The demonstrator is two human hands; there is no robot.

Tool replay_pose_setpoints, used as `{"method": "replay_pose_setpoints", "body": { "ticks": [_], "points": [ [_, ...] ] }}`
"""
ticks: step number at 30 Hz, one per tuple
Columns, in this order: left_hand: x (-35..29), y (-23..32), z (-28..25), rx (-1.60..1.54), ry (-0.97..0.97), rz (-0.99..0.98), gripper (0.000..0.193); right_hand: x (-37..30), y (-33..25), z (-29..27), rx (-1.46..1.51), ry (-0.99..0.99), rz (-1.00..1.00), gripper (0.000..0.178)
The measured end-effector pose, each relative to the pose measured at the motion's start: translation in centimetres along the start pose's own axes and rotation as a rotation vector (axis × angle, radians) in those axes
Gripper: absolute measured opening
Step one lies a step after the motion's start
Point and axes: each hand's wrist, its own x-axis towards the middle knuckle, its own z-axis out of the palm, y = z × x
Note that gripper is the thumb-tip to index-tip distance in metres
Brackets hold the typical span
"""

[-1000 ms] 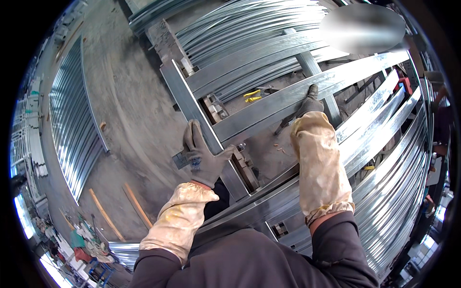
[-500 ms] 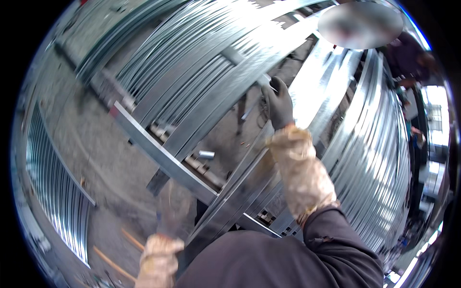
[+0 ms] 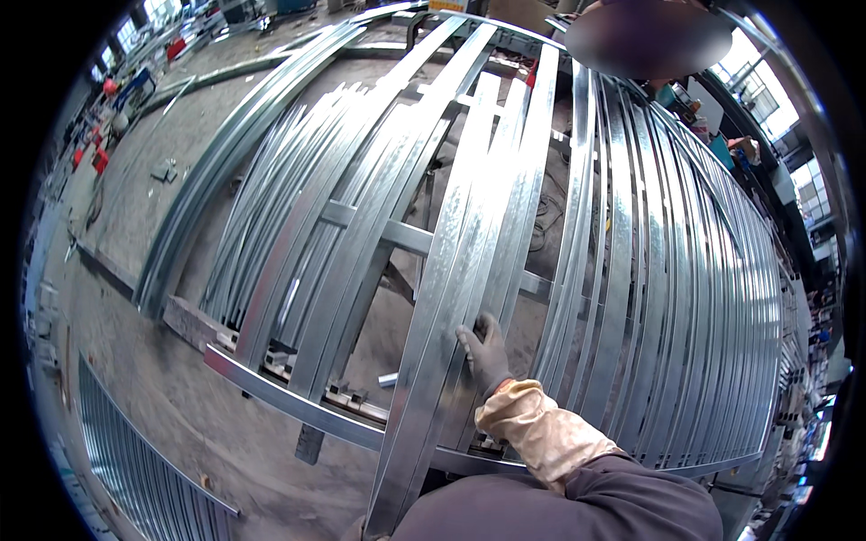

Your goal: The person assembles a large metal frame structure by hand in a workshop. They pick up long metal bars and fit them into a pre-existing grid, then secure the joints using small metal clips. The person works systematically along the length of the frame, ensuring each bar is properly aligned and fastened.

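Note:
Long galvanised steel channels (image 3: 451,261) run from far to near across the middle, side by side. My right hand (image 3: 485,353), in a grey glove with a tan cuff, is closed on the edge of one, thumb and fingers bent over the metal. The near end of a channel (image 3: 397,482) reaches down beside my body. Close to that end, at the lower edge, a small dark part of my left hand (image 3: 354,530) shows; its fingers are mostly hidden.
A steel cross rail (image 3: 298,403) supports the near ends. More channels (image 3: 695,298) lie in rows at the right, and thin strips (image 3: 262,225) are piled at the left. A ribbed metal stack (image 3: 149,460) stands lower left. Another person (image 3: 645,36) is at the far side.
The view has turned and levelled. My right hand now rests nearer my body on a channel lying across the middle. My left hand has dropped almost out of view.

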Motion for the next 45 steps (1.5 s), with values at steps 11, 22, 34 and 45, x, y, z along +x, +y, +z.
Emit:
{"method": "replay_pose_setpoints", "body": {
  "ticks": [11, 22, 34, 45],
  "points": [
    [1.2, -6.4, -1.3, -0.149, -0.006, -0.182, 0.070, -4.6, 2.0, 3.1, 0.408, -0.104, 0.643, 0.074],
    [-3.3, 4.1, -4.4, -0.162, 0.317, 0.314, 0.063, -4.1, 4.3, 8.7, 0.809, -0.128, 0.738, 0.028],
    [-1.6, -1.1, -5.7, 0.046, 0.348, 0.142, 0.074, -1.3, 3.8, 13.0, 0.202, -0.097, 0.255, 0.061],
    [-2.0, -4.9, -7.1, 0.041, 0.384, 0.108, 0.089, 0.4, -0.2, 18.7, -0.176, -0.159, 0.134, 0.054]
  ]
}}
